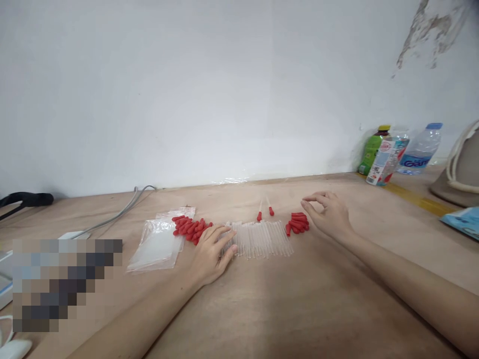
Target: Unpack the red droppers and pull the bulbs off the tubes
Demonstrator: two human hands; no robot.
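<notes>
My left hand (216,252) lies over the left end of a row of clear thin dropper tubes (262,239), its fingers spread and holding nothing I can see. A pile of red rubber bulbs (191,228) sits just beyond it, partly covered by the hand. My right hand (332,213) hovers at the right with loosely curved fingers and nothing visible in them. Nearest to it is a smaller heap of red bulbs (298,223). Behind the row rest two droppers with red bulbs fitted, a left dropper (259,215) and a right dropper (271,210), bulbs toward me.
Clear zip bags (155,247) lie left of the bulbs. A grey cable (123,212) runs along the wooden table (232,319) at the left. Bottles, including a green bottle (371,152) and a clear bottle (421,149), stand by the wall, near a beige hat-like item (458,172) and blue packet (464,221).
</notes>
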